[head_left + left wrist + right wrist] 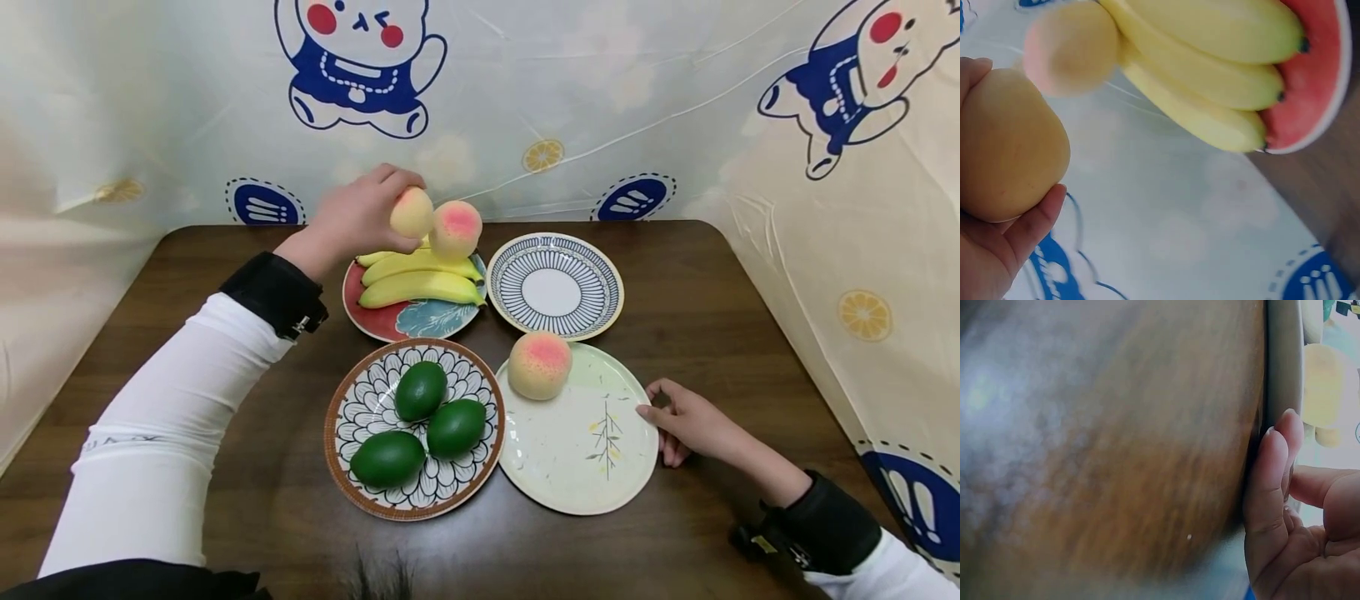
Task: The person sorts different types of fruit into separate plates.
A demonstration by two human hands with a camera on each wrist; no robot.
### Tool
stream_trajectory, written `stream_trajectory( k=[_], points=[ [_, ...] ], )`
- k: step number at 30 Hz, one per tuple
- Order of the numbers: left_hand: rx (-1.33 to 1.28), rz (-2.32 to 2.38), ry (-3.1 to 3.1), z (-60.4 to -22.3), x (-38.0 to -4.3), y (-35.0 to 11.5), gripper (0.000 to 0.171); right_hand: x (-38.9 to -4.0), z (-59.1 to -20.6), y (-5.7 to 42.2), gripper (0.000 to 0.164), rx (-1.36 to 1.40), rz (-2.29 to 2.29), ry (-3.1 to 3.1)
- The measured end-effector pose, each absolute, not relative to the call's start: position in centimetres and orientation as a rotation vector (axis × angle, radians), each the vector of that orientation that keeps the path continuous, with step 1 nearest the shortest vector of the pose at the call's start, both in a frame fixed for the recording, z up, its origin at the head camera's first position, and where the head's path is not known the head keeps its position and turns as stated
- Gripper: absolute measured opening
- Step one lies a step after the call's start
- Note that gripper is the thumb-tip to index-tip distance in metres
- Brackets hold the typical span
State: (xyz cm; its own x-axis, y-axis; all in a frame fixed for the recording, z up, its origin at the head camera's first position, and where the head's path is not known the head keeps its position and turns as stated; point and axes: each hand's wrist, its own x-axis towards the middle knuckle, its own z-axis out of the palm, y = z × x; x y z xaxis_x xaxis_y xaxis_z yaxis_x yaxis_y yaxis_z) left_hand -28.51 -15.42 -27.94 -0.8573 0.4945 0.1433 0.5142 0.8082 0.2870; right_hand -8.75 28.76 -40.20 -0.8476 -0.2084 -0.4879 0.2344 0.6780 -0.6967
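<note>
Left hand [366,210] grips peach [412,213] — right hand [687,423] pinches plate [551,454].

Head view: left hand [360,212] covers part of the held peach [412,212]; bananas [422,289] hide much of the red-and-blue plate [375,321]; sleeve lettering [123,442] too small to read; both cartoon figures [360,67] cut by top edge. Left wrist view: held peach and left hand run off the left edge, bananas off the top, other peach [1072,50] blurred. Right wrist view: tabletop [1116,456] blurred, right hand [1304,531] cut at right and bottom, pale plate [1285,356] cropped at top.
</note>
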Motion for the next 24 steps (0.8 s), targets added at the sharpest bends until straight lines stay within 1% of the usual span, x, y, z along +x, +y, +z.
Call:
stream_trajectory(
  k=[4,10,16,24],
  points=[
    [-0.927,-0.448,-2.872,-27.3,-27.4,-14.1,0.070,-8.8,-40.2,28.8,0.035,0.013,-1.077,2.346],
    [-1.031,-0.426,-2.817,-26.3,-26.4,-12.2,0.073,-8.8,-40.0,28.8,0.035,0.010,-1.076,2.344],
    [-1.188,-0.427,-2.706,-26.4,-25.0,-10.4,0.069,-8.9,-39.9,28.8,0.036,0.010,-1.067,2.347],
    [-1.322,-0.411,-2.735,-25.9,-23.1,-7.7,0.071,-8.6,-40.1,28.7,0.037,0.018,-1.071,2.346]
  ],
)
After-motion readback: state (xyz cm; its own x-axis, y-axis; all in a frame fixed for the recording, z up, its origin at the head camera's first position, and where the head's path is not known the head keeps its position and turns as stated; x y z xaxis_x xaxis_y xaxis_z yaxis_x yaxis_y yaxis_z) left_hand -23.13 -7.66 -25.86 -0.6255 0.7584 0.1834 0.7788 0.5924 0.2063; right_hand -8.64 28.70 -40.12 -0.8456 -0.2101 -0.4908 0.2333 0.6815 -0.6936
